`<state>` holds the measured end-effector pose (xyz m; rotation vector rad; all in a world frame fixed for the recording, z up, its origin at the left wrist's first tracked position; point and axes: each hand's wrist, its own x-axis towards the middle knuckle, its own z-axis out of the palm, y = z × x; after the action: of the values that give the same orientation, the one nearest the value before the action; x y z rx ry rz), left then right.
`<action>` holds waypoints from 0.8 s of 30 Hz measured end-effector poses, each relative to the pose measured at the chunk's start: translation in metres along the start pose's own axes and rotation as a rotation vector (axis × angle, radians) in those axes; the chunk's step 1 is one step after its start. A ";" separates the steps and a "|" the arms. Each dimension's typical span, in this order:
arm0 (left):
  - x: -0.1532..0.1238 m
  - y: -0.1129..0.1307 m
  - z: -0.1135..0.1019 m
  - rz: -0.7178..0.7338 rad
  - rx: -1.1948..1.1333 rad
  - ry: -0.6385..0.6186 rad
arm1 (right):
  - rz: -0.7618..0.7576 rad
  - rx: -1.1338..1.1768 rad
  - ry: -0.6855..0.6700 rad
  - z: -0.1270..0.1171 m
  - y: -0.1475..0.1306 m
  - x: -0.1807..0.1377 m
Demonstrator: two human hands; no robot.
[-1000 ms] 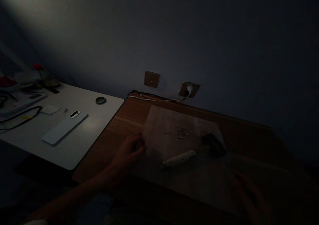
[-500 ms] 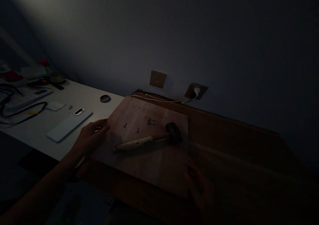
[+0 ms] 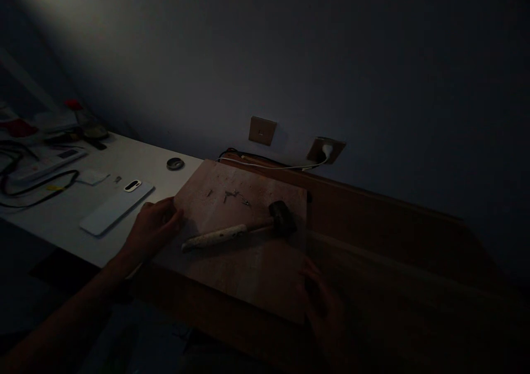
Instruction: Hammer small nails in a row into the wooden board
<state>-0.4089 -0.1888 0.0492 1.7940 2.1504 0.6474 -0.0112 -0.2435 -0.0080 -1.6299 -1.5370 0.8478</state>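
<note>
Board: your flat board (image 3: 256, 277) spans between your hands, its left part overlapping the white table (image 3: 138, 161).
Left hand: your left hand (image 3: 152, 226) pinches the board's left edge, thumb on top.
Right hand: your right hand (image 3: 325, 306) is at the board's right edge; too dark to tell whether it grips.
Mallet: lies on the board, dark head toward your right (image 3: 226, 235).
Screws: small group (image 3: 232, 193) beyond the mallet handle.
Phone: face down (image 3: 118, 209), left of the board.
</note>
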 end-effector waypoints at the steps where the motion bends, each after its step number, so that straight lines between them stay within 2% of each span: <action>1: -0.002 0.003 0.002 0.042 0.005 0.006 | 0.008 -0.005 0.014 -0.004 0.002 0.000; 5: -0.010 0.017 0.019 0.199 0.011 -0.024 | 0.140 -0.022 0.083 -0.034 0.010 0.004; 8: -0.015 0.032 0.036 0.286 0.003 -0.095 | 0.318 -0.117 0.113 -0.071 0.014 0.008; 12: -0.022 0.061 0.060 0.426 -0.015 -0.189 | 0.436 -0.244 0.129 -0.121 0.024 0.011; 16: -0.029 0.089 0.080 0.612 -0.010 -0.272 | 0.462 -0.306 0.222 -0.160 0.052 0.001; 21: -0.014 0.112 0.082 0.787 0.083 -0.402 | 0.444 -0.336 0.308 -0.186 0.094 -0.014; 24: 0.007 0.127 0.080 0.786 0.092 -0.324 | 0.389 -0.399 0.347 -0.188 0.099 -0.013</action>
<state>-0.2636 -0.1511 0.0433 2.5828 1.2475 0.3602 0.1996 -0.2712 0.0040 -2.2791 -1.2115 0.4245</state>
